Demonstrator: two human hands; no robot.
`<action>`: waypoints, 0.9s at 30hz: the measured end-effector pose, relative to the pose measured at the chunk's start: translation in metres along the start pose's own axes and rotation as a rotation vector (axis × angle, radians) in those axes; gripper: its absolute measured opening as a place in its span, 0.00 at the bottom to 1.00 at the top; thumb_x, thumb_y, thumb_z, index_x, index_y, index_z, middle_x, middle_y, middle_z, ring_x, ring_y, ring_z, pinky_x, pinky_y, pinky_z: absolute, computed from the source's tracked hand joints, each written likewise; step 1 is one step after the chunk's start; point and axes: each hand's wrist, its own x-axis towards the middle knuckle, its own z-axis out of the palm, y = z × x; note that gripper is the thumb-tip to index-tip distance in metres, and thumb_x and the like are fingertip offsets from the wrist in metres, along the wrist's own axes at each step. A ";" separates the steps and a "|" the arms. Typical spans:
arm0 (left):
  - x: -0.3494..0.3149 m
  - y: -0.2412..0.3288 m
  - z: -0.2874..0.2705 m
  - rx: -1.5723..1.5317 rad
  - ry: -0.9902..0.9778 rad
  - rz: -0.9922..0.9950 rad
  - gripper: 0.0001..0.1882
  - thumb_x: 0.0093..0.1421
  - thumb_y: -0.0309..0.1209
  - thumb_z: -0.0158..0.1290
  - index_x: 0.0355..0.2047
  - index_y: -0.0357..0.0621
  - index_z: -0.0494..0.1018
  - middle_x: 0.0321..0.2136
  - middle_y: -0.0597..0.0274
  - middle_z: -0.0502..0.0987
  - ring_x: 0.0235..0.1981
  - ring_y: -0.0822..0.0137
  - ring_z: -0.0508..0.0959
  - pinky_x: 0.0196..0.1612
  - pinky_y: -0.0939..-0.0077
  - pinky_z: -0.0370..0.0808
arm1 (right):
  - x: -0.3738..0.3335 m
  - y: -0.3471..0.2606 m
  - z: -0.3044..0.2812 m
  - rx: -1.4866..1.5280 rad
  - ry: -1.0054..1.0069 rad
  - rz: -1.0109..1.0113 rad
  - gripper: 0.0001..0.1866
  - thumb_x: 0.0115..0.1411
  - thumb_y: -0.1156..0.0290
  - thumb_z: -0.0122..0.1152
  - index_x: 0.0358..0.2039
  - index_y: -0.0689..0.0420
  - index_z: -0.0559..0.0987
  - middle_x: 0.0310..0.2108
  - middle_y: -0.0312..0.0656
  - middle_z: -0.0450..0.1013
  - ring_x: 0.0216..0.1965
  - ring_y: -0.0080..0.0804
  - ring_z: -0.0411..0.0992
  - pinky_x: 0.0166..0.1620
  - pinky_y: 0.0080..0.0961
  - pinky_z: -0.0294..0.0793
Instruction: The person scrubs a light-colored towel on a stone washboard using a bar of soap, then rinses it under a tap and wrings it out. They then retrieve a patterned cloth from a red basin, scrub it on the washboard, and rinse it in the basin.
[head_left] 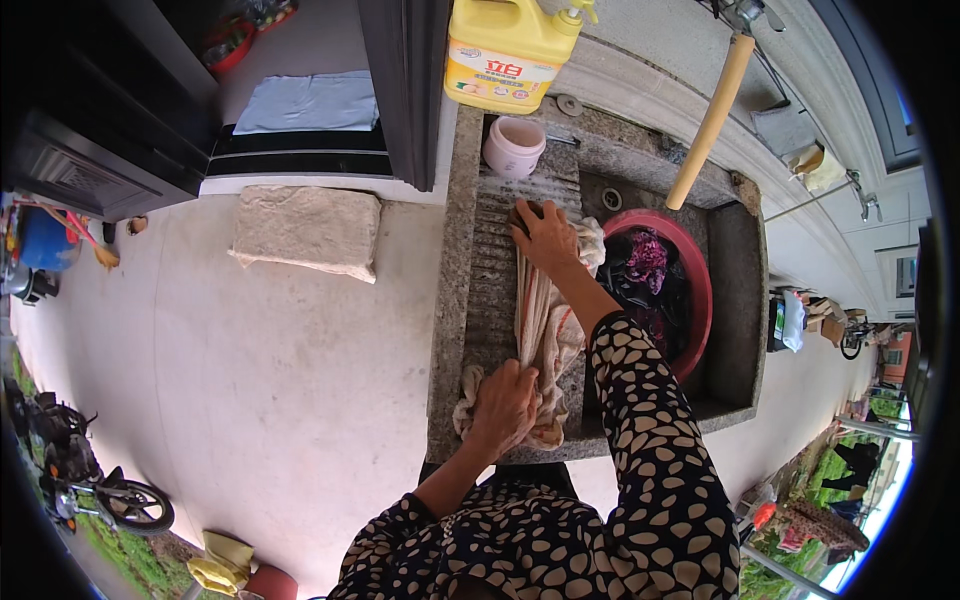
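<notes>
A whitish cloth with thin red stripes (562, 335) lies stretched along the ridged washboard (489, 270) of a stone sink. My left hand (503, 408) is closed on its near end, and the fabric pulls taut from there toward the far side. Farther up the ridges, my right hand (548, 238) curls over a dark brown block (527, 211), pressing at the cloth's far end. Fingers cover most of that block, so its kind is unclear. Right of the cloth, a red plastic basin (703, 290) holds dark wet clothes and a purple patterned piece (646, 262).
A pink cup (514, 146) stands at the washboard's far end, near a yellow detergent jug (508, 60). A wooden stick (712, 120) slants above the sink's far right. A cloth-covered block (306, 232) sits by the doorway; a motorcycle (100, 475) stands far left.
</notes>
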 end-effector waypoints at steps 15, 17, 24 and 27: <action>0.002 -0.010 0.001 -0.188 0.001 0.015 0.08 0.50 0.20 0.55 0.31 0.46 0.72 0.22 0.58 0.66 0.23 0.55 0.72 0.25 0.61 0.69 | 0.019 0.004 -0.004 0.011 -0.003 0.042 0.27 0.58 0.54 0.59 0.57 0.46 0.68 0.45 0.49 0.66 0.44 0.51 0.70 0.37 0.43 0.76; -0.001 -0.010 -0.003 -0.078 0.009 0.003 0.08 0.50 0.22 0.56 0.32 0.45 0.72 0.22 0.58 0.67 0.23 0.54 0.72 0.25 0.60 0.69 | 0.049 0.002 -0.012 0.226 -0.185 0.248 0.30 0.58 0.52 0.57 0.60 0.45 0.67 0.50 0.51 0.65 0.46 0.52 0.70 0.40 0.44 0.76; 0.004 -0.005 -0.040 0.209 -0.110 -0.271 0.19 0.54 0.32 0.58 0.44 0.36 0.72 0.22 0.49 0.74 0.24 0.50 0.75 0.28 0.54 0.70 | 0.028 0.056 0.007 0.616 -0.221 0.192 0.38 0.52 0.47 0.57 0.62 0.48 0.63 0.48 0.53 0.72 0.48 0.50 0.71 0.52 0.41 0.68; 0.015 -0.004 -0.047 0.169 -0.252 -0.297 0.19 0.53 0.34 0.58 0.42 0.33 0.74 0.24 0.42 0.77 0.26 0.47 0.78 0.32 0.55 0.73 | 0.002 0.054 -0.014 0.861 -0.223 0.205 0.37 0.50 0.50 0.59 0.58 0.52 0.65 0.46 0.56 0.71 0.46 0.52 0.71 0.51 0.38 0.68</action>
